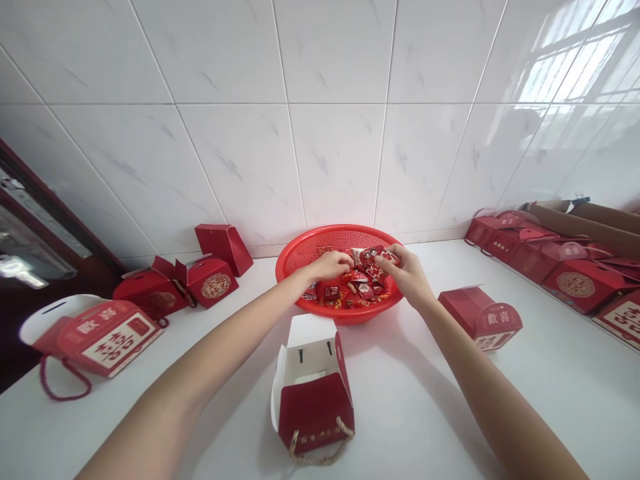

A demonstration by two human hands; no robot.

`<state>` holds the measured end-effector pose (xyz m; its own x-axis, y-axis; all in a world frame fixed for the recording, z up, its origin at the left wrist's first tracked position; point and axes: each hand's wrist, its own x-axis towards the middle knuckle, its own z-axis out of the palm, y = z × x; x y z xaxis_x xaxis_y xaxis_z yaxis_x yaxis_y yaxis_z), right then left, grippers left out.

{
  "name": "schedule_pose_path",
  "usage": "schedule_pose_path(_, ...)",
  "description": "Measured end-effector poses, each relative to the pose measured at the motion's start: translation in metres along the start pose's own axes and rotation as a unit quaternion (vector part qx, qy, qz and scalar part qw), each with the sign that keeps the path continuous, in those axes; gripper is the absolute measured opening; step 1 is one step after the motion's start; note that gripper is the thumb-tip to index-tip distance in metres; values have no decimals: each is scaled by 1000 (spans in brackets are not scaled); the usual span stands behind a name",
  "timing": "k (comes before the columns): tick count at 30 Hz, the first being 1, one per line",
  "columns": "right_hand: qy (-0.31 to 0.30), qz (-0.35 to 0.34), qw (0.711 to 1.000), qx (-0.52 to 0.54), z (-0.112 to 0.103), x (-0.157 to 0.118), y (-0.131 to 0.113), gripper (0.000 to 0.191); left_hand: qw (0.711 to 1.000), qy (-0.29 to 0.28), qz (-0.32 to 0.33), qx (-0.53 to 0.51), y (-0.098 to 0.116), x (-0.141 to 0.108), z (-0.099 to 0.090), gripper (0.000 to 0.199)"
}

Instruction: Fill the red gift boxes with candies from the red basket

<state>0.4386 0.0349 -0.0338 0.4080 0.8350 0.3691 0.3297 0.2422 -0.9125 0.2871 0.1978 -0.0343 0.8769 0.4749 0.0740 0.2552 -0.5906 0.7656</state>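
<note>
Both hands reach into a red plastic basket (290, 257) of small wrapped sweets (333, 293). My right hand (406, 273) pinches a red-and-white candy packet (387, 257) near the basket's right rim. Over the left part of the sweets, my left hand (331, 265) has its fingers curled together; what they hold, if anything, is hidden. Another packet with a cartoon figure (369, 256) shows between the hands. In front of the basket an open red gift box (316, 407) stands with its white flap raised and a rope handle toward me. A pale piece lies inside it.
Red gift boxes (113, 337) with gold or white labels stand at the left. One box (480, 319) sits right of the basket. Several more (575, 283) line the right side beside brown cardboard (585, 227). A tiled wall (335, 167) rises behind the white tabletop (400, 413).
</note>
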Motion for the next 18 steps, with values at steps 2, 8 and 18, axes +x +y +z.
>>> schedule_pose_path(2, 3, -3, 1000, -6, 0, 0, 0, 36, 998, -35, 11, 53, 0, -2, 3, 15)
schedule_pose_path(8, -1, -17, 1000, -16, 0, 0, 0, 35, 978, -120, 45, 167, 1, 2, 17, 28)
schedule_pose_path(18, -2, -16, 1000, -19, 0, 0, 1, 34, 961, -98, 13, 257, -2, 6, 14, 21)
